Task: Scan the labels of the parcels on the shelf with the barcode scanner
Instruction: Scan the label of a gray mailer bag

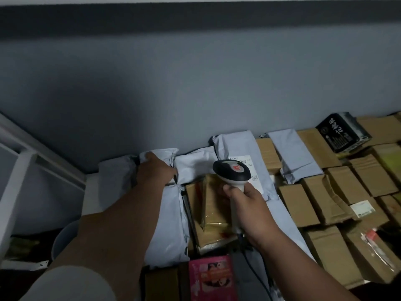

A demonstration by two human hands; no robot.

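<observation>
My right hand [243,199] grips the handle of a white and black barcode scanner [232,170], its head held over a taped brown box [213,205]. My left hand [155,168] reaches to the back of the shelf and holds a white poly-bag parcel [159,154] by the wall. Beside it lies another white bag [195,165]. Behind the scanner, a further white bag carries a printed label [249,165], half hidden by the scanner head. A long white bag [167,224] lies under my left forearm.
Several brown cardboard boxes [355,192] fill the shelf to the right, with a black printed package [344,132] on top at the back. A pink package [211,279] lies near the front. The white shelf frame [19,170] stands at the left. The scanner's cable [253,268] trails down.
</observation>
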